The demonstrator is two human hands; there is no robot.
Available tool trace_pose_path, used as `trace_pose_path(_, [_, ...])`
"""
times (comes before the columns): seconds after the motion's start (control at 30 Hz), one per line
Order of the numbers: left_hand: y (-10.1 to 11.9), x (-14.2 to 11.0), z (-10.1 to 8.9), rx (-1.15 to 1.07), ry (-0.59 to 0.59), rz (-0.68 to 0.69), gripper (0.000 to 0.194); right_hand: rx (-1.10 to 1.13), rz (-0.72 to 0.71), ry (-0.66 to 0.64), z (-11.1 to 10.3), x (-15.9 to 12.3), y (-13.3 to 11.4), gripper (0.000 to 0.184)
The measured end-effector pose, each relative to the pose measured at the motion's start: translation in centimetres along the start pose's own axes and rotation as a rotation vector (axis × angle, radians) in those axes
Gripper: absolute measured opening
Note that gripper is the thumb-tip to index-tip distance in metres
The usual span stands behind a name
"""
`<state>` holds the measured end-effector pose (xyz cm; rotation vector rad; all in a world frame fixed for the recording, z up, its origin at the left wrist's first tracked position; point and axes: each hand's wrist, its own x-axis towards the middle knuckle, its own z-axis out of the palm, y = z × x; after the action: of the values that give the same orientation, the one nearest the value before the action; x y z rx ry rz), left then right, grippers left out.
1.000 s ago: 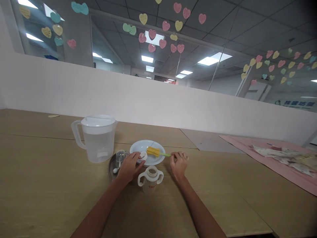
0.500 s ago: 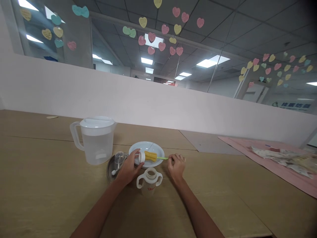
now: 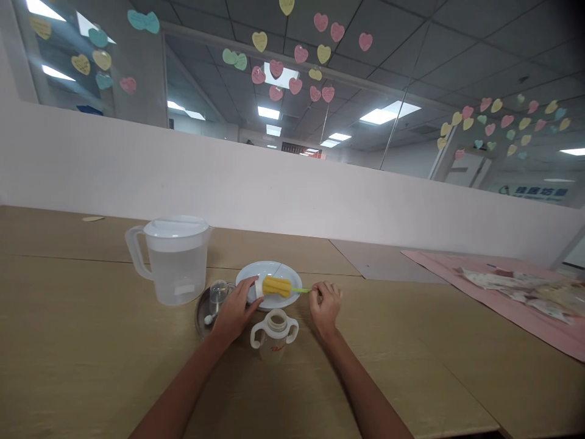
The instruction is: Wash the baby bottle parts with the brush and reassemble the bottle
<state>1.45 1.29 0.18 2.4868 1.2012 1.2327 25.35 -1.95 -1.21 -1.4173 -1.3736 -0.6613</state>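
Observation:
My left hand [image 3: 234, 312] is closed on a white bottle collar [image 3: 259, 288], held sideways above a white plate [image 3: 269, 266]. Between finger and thumb, my right hand [image 3: 325, 306] pinches the thin green handle of a bottle brush with a yellow sponge head [image 3: 277, 286]. The sponge's left end meets the collar; whether it goes inside cannot be seen. Just in front of the plate, a clear baby bottle [image 3: 274, 341] with two white handles stands upright, its mouth uncovered. Left of my left hand, a metal bowl [image 3: 200, 318] holds a clear dome cap [image 3: 219, 294] and a small white-tipped piece.
A lidded clear pitcher [image 3: 177, 271] with liquid in it stands at the back left. On the right, a pink cloth [image 3: 439, 266] carries plastic packaging [image 3: 516, 286]. A low white wall [image 3: 274, 189] with glass above it borders the table's far side.
The sponge head has shifted slightly within my grip area, and the collar has turned so less of its ring shows. My view has moved a little; the bottle, pitcher and bowl stay put.

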Motion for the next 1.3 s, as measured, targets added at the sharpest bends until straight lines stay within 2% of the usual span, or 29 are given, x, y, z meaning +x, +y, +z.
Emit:
trace_pose_path(0.27, [0.54, -0.26, -0.15, -0.023, -0.04, 0.003, 0.047, -0.05, 0.003, -0.028, 0.38, 0.05, 0.1, 0.02])
trace_pose_path(0.6, [0.36, -0.03, -0.3, -0.008, 0.107, -0.059, 0.048, -0.046, 0.002, -0.049, 0.12, 0.0, -0.15, 0.02])
trace_pose_path(0.7, [0.11, -0.01, -0.24, 0.03, 0.128, -0.028, 0.046, -0.01, -0.005, -0.039, -0.05, -0.03, -0.4, 0.019])
trace_pose_path(1.07, [0.29, -0.4, 0.39, 0.125, 0.081, 0.165, 0.045, -0.014, 0.019, -0.023, 0.02, 0.18, -0.07, 0.019])
trace_pose_path(1.3, [0.48, -0.28, 0.09, 0.148, 0.185, 0.14, 0.048, -0.033, -0.033, -0.018, 0.16, 0.06, -0.17, 0.021])
